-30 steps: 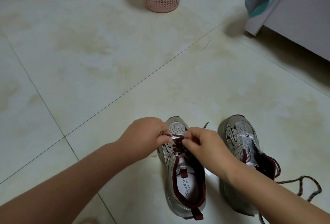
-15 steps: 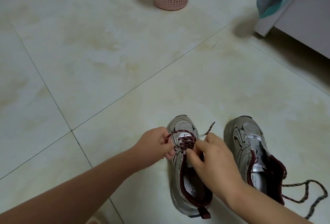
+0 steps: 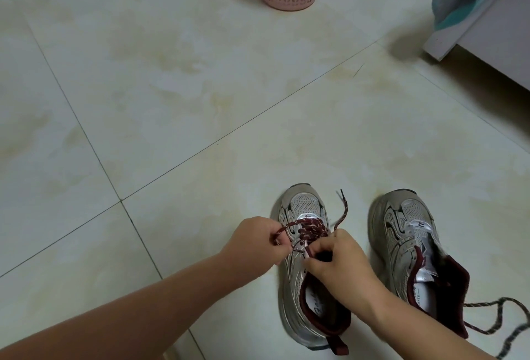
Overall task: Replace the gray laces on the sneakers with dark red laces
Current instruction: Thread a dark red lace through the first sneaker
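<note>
Head view: we see the left hand [image 3: 258,240] pinching the red lace [image 3: 311,227] and the right hand [image 3: 335,263] gripping it over the left sneaker [image 3: 301,207]; the right fingers hide the eyelets.

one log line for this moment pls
left hand: holds red lace | right hand: pinches lace | left shoe: part laced | right shoe: unlaced
</note>
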{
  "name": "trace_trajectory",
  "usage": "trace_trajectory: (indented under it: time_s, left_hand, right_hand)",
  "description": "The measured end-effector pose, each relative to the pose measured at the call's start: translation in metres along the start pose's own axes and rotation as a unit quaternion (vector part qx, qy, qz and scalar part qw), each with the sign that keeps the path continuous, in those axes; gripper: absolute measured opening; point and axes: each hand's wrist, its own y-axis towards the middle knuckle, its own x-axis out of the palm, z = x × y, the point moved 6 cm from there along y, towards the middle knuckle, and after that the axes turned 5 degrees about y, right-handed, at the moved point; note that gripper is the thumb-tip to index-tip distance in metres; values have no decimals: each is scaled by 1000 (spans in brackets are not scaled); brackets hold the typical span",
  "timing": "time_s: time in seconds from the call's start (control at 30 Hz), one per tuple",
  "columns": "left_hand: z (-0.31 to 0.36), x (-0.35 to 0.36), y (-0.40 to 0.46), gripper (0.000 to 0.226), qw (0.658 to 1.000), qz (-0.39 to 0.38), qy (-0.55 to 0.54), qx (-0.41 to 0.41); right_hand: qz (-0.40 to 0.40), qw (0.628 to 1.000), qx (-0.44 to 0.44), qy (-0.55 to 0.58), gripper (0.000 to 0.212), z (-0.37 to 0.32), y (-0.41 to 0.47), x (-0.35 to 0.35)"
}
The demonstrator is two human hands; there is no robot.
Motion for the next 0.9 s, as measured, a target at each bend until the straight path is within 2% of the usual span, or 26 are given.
trace_trajectory:
  time_s: [0.17, 0.27, 0.33, 0.43, 0.6, 0.67, 0.73, 0.83, 0.9]
  left_hand:
    - [5, 1, 0, 9, 998, 33, 52, 30]
    - [8, 2, 1, 17, 994, 41, 88, 46]
    - [10, 2, 1, 13, 994, 46, 90, 53]
    - [12, 4, 2, 10, 994, 40, 78, 61]
    - [11, 6, 2, 19, 991, 53, 110, 57]
    - [16, 6, 0, 30, 988, 50, 134, 64]
    - [23, 8, 1, 36, 979, 32, 181, 89]
    - [37, 13, 2, 32, 941, -1, 309, 138]
    - [40, 16, 6, 26, 939, -3, 312, 147]
  right_hand:
    - [-14, 999, -2, 41, 9, 4, 2, 3]
    - [-18, 999, -9, 44, 21, 2, 1, 1]
    - [-22, 999, -7, 46, 24, 2, 1, 1]
    - [-24, 999, -11, 48, 13, 0, 1, 0]
    - [-24, 998, -24, 52, 14, -4, 0, -2]
    - [-23, 998, -32, 54, 17, -5, -1, -3]
    - [-27, 997, -47, 63, 18, -8, -2, -3]
    - [-28, 995, -59, 69, 14, -10, 0, -4]
    - [-36, 996, -50, 57, 14, -5, 3, -4]
